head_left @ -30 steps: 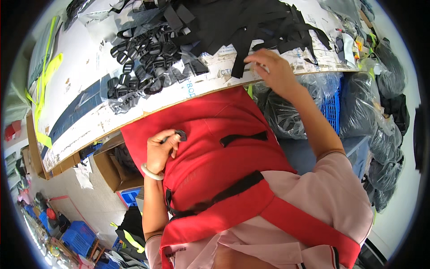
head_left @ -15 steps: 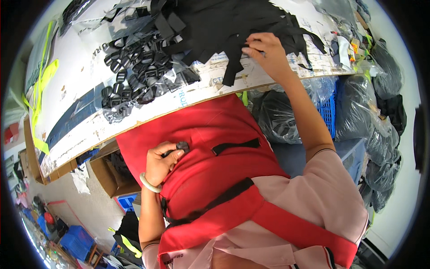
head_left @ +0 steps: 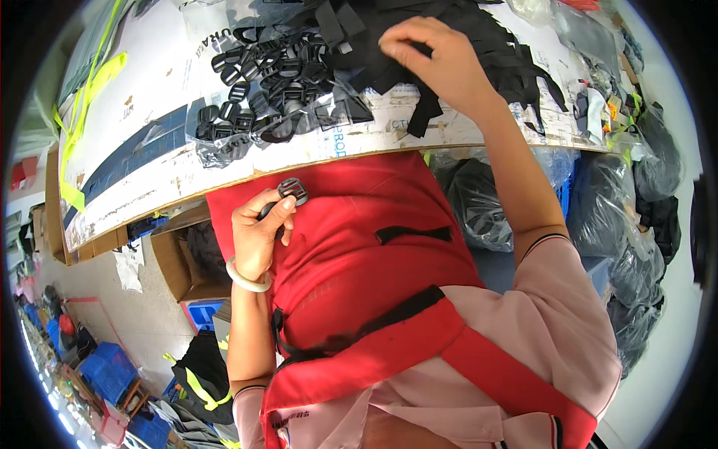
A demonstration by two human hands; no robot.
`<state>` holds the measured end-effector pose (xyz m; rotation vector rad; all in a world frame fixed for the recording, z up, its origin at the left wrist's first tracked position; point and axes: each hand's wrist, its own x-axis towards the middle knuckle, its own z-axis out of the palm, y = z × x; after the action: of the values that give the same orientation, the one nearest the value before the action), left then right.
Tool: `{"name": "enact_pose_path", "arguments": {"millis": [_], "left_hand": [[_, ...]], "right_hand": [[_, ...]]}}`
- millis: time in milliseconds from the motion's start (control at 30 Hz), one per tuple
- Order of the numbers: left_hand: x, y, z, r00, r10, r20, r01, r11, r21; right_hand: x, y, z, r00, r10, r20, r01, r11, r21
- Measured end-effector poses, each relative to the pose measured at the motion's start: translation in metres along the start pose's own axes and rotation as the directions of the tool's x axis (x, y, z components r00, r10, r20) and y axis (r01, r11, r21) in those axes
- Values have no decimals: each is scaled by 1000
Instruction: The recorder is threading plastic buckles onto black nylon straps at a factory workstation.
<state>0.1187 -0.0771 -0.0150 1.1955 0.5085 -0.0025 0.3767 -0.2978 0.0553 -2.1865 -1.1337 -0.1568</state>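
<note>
We find the left hand [head_left: 258, 232] at centre left, closed on a black plastic buckle [head_left: 292, 190] held over the red apron [head_left: 351, 247]. The right hand [head_left: 437, 60], at upper centre, pinches into the black strap pile [head_left: 449, 30] on the white table [head_left: 149, 172], beside bagged buckles [head_left: 262, 97].

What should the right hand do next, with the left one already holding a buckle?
Probably pinch one black webbing strap free of the pile. The right hand rests on the straps on the table, while the left hand holds a black buckle over the red apron, with no strap in it yet.
</note>
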Motion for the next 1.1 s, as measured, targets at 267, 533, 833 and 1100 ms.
{"name": "enact_pose_path", "arguments": {"millis": [267, 533, 833, 1100], "left_hand": [[-4, -13, -14, 999, -33, -26, 32, 999, -42], [-3, -9, -13, 1000, 12, -20, -13, 1000, -25], [-5, -7, -11, 999, 36, -27, -37, 998, -59], [-10, -15, -17, 999, 10, -46, -13, 998, -67]], "right_hand": [[-60, 53, 12, 989, 109, 97, -55, 895, -443], [-54, 51, 22, 961, 276, -4, -271, 939, -211], [-36, 54, 13, 998, 64, -6, -63, 959, -277], [-56, 58, 22, 994, -41, -103, 0, 930, -368]]}}
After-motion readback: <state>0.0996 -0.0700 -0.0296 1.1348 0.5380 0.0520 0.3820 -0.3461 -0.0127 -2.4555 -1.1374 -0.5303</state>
